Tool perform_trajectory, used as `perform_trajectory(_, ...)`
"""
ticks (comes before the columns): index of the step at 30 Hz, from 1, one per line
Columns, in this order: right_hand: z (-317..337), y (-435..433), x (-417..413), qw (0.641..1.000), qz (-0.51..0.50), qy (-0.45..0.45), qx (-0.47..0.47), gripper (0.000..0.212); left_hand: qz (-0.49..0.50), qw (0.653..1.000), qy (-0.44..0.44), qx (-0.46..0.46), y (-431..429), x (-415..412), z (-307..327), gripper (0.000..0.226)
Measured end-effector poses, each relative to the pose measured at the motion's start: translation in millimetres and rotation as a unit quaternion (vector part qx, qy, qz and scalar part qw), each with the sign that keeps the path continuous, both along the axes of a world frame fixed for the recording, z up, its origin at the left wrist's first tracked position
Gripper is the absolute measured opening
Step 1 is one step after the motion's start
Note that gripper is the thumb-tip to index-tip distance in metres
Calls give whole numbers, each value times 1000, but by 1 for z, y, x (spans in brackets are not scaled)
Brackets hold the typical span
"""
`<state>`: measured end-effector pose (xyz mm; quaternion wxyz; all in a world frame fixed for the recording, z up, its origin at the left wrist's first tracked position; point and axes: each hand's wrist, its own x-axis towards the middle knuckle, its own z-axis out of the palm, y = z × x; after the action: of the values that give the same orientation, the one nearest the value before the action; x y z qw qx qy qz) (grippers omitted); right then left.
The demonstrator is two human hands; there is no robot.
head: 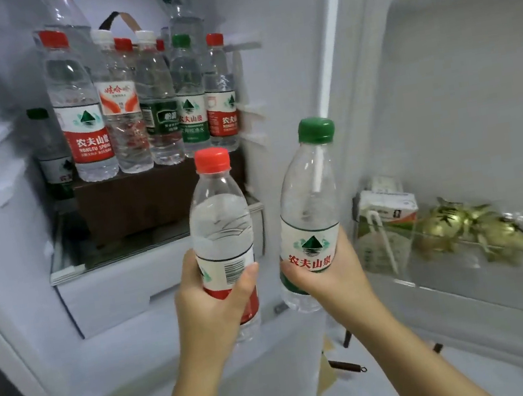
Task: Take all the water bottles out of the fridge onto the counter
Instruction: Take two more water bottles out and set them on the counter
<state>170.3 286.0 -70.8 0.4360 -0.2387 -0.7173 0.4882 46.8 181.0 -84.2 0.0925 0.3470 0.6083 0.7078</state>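
Note:
My left hand (213,303) grips a red-capped water bottle (220,217) around its label, held upright in front of the open fridge. My right hand (329,272) grips a green-capped water bottle (310,204), tilted slightly to the right. Both bottles are outside the fridge compartment, below the shelf. Further back, several water bottles (125,116) with red, white and green caps stand in a row on a brown box (151,197) on the glass shelf. A green-capped bottle (51,154) stands lower at the far left, beside the box.
The fridge door stands open at the right; its door shelf (468,272) holds a drink carton (385,216) with a straw and gold-wrapped items (471,227). A white drawer (114,291) sits under the glass shelf. A larger bottle (64,20) stands behind the row.

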Motion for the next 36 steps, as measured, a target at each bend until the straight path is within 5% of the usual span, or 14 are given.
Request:
perform_trajectory(12, -18, -94, 259, 988, -149, 3, -45, 50, -168, 984, 42, -33, -57, 212, -16, 43)
perform_trajectory(21, -24, -136, 414, 940, -334, -8, -73, 49, -323, 945, 45, -35, -52, 360, -16, 37)
perform_trajectory(36, -59, -92, 609, 856, -508, 0, -89, 62, -539, 838, 55, -62, 68, 571, -33, 44)
